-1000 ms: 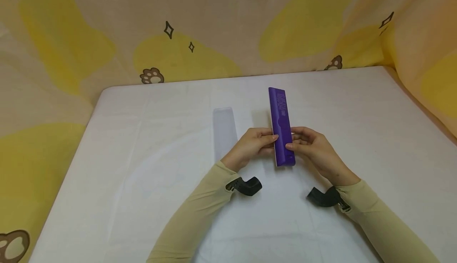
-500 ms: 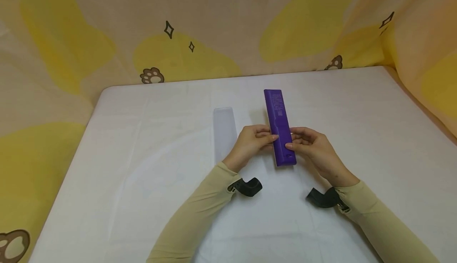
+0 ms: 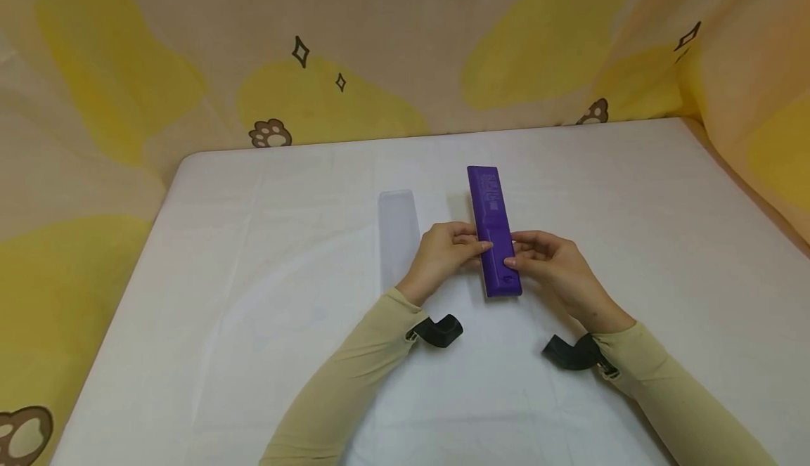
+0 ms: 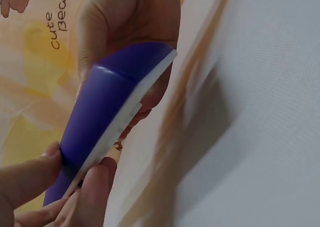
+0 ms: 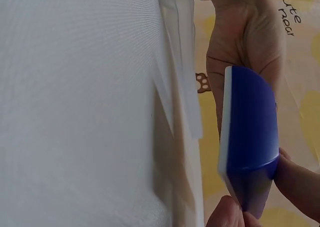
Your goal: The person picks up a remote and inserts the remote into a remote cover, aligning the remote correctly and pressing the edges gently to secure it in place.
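Observation:
A purple remote control [image 3: 490, 223] is held above the table with its purple back facing up. Its pale front side, with raised buttons, shows along the lower edge in the left wrist view. My left hand [image 3: 439, 255] pinches its left edge, thumb on the back and fingers beneath. From the other side my right hand [image 3: 563, 273] pinches the lower right edge, its thumb [image 3: 515, 263] also on the back. The right wrist view shows the end of the remote control [image 5: 252, 122] between both hands. The fingers under it are partly hidden.
A long translucent plastic cover or tray [image 3: 398, 230] lies left of the remote control, its near end partly behind my left hand. The table [image 3: 253, 311] has a white cloth. A yellow patterned curtain [image 3: 392, 44] hangs along the back and sides.
The remote control has turned so its back faces up more squarely, and its far end has shifted slightly left and nearer. Both hands keep their grip with small shifts.

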Demonstrator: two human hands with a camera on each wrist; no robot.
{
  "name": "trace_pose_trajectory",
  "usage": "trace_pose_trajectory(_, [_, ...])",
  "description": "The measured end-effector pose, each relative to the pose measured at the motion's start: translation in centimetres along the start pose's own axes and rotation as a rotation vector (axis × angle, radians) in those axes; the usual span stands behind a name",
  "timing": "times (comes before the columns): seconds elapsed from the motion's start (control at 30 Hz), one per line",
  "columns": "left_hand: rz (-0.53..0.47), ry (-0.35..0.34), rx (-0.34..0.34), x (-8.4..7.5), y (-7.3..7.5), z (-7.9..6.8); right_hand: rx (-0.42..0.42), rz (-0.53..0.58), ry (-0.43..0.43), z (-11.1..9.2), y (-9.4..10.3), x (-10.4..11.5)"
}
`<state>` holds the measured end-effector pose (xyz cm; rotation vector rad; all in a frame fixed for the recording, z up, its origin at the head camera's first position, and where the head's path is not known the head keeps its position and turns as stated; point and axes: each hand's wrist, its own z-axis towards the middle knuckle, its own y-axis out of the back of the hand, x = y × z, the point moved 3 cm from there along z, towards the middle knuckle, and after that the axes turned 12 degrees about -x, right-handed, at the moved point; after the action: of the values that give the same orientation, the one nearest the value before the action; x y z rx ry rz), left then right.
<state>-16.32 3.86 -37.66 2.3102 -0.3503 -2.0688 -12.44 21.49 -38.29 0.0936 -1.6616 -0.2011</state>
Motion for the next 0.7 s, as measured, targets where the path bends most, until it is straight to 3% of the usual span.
trace_pose_trajectory(0.17, [0.149,-0.061,-0.016,0.2,0.2,0.1,-0.005,-0.066,-0.002,0.1,0.0,-0.2])
trace_pose_trajectory(0.43, [0.066,0.051,0.032,0.8,-0.3,0.1,-0.010,-0.165,0.015,0.3,0.2,-0.5])
trace_pose_trajectory(0.7, [0.172,0.043,0.053,1.4,-0.2,0.5,0.023,-0.202,-0.033,0.6,0.4,-0.6])
